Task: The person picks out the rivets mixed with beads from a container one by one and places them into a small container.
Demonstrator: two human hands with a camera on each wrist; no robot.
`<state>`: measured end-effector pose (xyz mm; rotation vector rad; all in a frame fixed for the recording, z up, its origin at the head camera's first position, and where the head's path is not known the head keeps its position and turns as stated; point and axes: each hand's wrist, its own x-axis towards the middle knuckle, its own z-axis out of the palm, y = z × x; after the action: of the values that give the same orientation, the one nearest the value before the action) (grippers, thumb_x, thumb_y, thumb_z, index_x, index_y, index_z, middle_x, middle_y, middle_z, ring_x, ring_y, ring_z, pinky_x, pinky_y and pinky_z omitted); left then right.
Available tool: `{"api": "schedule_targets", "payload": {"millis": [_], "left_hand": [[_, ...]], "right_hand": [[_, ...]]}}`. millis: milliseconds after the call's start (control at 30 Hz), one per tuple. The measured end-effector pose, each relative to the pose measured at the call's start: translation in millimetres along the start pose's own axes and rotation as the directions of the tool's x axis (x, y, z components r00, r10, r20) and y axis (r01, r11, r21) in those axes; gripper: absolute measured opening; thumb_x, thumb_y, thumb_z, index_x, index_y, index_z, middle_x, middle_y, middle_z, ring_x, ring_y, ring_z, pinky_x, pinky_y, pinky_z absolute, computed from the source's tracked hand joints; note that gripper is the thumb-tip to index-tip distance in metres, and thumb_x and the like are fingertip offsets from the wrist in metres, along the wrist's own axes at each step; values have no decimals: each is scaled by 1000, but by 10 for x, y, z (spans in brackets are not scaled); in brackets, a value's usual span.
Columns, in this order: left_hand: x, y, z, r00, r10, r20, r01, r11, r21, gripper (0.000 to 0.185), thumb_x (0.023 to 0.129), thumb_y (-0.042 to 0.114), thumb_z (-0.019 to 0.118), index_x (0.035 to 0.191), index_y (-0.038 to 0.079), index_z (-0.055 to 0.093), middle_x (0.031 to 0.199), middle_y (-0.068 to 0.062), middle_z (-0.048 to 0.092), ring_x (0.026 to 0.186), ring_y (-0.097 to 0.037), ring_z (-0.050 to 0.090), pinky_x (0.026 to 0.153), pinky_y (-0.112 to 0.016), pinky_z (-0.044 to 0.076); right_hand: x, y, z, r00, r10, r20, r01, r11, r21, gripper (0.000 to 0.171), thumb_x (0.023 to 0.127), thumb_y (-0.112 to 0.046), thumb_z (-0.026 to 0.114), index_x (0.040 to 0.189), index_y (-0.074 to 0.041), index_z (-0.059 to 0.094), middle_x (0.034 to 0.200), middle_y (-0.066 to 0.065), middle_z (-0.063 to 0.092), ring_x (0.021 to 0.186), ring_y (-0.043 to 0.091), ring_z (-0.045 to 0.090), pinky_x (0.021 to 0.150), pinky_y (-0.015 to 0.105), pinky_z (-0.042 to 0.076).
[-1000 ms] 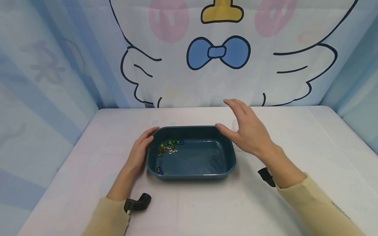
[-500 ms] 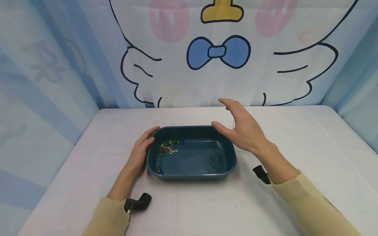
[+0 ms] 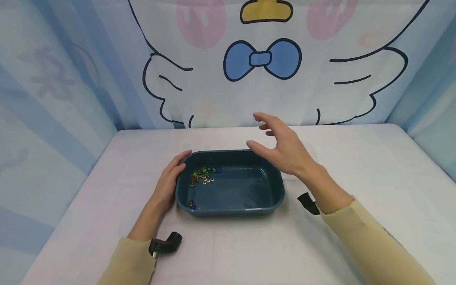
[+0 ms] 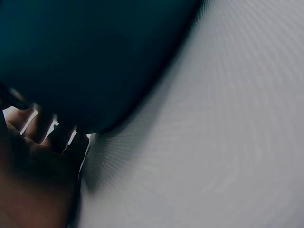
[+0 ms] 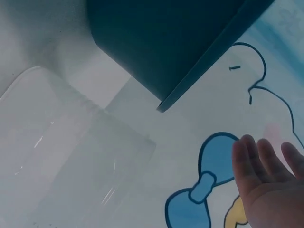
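A dark teal tray sits mid-table, and its wall fills the left wrist view and the top of the right wrist view. Several small coloured beads lie in its far left corner, two more beads at its near left. My left hand rests against the tray's left wall, fingers reaching the far left rim; in the left wrist view the left hand is dark beside the wall. My right hand hovers above the far right corner, fingers spread and holding nothing, the right hand's fingers straight.
A clear plastic container lies on the white table just right of the tray, mostly hidden behind my right hand in the head view. A cartoon-print curtain closes the back and sides.
My right hand has drifted left and a little away from me, from beside the tray's far right corner to above it. The left hand and tray have stayed put.
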<state>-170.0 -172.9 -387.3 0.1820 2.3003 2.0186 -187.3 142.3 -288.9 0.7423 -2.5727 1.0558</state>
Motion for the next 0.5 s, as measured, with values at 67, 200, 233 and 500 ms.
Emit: {"api": "schedule_targets", "payload": {"millis": [67, 200, 233, 500], "left_hand": [[1, -2, -5, 1000, -4, 1, 4, 1000, -4, 48, 109, 21, 30, 156, 16, 39, 159, -3, 35, 147, -20, 27, 121, -43, 15], [2, -5, -15, 1000, -10, 5, 10, 1000, -12, 48, 109, 21, 30, 156, 18, 39, 159, -2, 36, 147, -18, 26, 121, -43, 15], [2, -6, -17, 1000, -11, 6, 11, 1000, -12, 48, 109, 22, 29, 156, 18, 39, 159, -1, 36, 147, -18, 26, 121, -43, 15], [18, -5, -14, 1000, -22, 14, 23, 999, -42, 46, 111, 24, 29, 155, 17, 40, 158, -2, 37, 146, -18, 30, 120, -40, 20]], "right_hand": [[34, -17, 13, 1000, -9, 5, 9, 1000, 25, 68, 94, -32, 70, 152, -11, 43, 149, 8, 47, 125, 26, 53, 104, 47, 45], [96, -57, 40, 1000, -18, 25, 16, 998, 56, 67, 95, -32, 70, 152, -10, 43, 149, 7, 48, 126, 25, 52, 105, 45, 44], [111, -68, 47, 999, -21, 31, 19, 998, 65, 67, 95, -31, 70, 152, -10, 43, 149, 7, 48, 126, 24, 52, 105, 44, 44], [212, -115, 109, 997, -54, 62, 47, 994, 102, 62, 95, -27, 71, 149, -8, 46, 147, 8, 50, 124, 25, 54, 105, 42, 43]]}}
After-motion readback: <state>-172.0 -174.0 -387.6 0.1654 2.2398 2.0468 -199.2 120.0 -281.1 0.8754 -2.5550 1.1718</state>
